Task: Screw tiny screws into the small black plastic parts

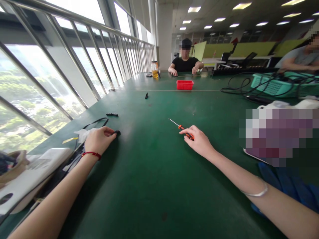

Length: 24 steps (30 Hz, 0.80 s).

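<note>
My left hand (98,137) is closed on a small black part (117,132) at the left of the green table (149,172); most of the part is hidden by the fingers. In my right hand (198,139) is a screwdriver (181,127) with an orange and black handle, its thin shaft pointing away and to the left. Beyond my left hand lies another small black piece (112,115). A third black piece (146,96) rests farther up the table.
A red tray (184,85) stands at the far side, near a seated person (185,63). A jar (155,69) is at the far left. Cables and a teal basket (274,85) occupy the right. White equipment (50,162) lines the left edge beside metal railings (92,43).
</note>
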Available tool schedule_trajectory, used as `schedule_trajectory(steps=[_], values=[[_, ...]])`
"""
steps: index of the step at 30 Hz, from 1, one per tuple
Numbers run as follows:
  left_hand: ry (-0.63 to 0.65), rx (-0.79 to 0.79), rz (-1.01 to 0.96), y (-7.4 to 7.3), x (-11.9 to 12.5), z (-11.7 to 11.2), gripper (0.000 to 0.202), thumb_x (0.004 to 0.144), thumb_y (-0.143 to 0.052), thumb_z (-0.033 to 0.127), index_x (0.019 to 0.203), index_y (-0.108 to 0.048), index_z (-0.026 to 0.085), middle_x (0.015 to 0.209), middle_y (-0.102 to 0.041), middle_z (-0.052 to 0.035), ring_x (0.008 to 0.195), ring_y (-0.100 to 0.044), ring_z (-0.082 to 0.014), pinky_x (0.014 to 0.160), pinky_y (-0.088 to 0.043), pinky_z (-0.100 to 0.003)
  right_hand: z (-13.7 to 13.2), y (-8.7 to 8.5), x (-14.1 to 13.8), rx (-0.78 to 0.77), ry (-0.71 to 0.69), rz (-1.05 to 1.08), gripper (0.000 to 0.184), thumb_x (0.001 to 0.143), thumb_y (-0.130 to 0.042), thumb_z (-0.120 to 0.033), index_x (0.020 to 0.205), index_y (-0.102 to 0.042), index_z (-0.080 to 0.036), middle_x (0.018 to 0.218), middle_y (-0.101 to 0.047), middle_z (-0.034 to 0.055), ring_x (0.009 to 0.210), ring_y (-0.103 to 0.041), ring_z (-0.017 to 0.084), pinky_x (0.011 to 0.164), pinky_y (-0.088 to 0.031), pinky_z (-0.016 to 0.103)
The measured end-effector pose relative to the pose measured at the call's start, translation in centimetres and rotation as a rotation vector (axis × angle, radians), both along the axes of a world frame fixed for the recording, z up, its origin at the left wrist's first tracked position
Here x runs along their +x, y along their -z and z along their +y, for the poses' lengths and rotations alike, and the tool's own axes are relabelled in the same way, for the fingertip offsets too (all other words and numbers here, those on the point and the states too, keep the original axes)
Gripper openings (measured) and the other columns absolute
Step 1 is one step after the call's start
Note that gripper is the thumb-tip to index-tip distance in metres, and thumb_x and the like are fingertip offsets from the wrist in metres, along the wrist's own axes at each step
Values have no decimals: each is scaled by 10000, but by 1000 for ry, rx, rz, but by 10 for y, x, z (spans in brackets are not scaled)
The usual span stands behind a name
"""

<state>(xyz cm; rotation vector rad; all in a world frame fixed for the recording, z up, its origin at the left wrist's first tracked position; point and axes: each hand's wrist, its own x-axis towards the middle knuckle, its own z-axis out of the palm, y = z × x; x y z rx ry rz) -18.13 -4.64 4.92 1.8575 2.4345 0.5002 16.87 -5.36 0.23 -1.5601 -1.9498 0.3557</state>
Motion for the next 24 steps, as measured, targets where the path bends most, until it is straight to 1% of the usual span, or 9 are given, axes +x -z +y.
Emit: schedule_trajectory(steps=[9, 16, 24], values=[[7, -11, 11, -2, 0, 0, 320, 707, -559, 400, 886, -663, 155, 883, -701, -66, 833, -624, -212, 635, -420, -236, -1, -1, 1, 0, -5, -20, 241, 788, -495, -222, 948, -671, -257, 887, -534, 19, 773, -549, 145, 618, -396, 249], [43, -35, -1, -2, -7, 1, 315, 717, -563, 400, 889, -658, 154, 858, -706, -50, 811, -623, -197, 642, -427, -224, -1, -2, 1, -8, -13, -24, 243, 789, -494, -220, 951, -671, -257, 883, -527, 18, 758, -545, 141, 624, -397, 252], [63, -33, -36, 1, -13, 3, 321, 695, -580, 425, 874, -666, 173, 825, -705, -48, 840, -622, -222, 660, -431, -247, -2, -3, 1, -17, -23, -21, 244, 792, -493, -222, 958, -670, -253, 890, -528, 17, 757, -545, 140, 630, -397, 258]])
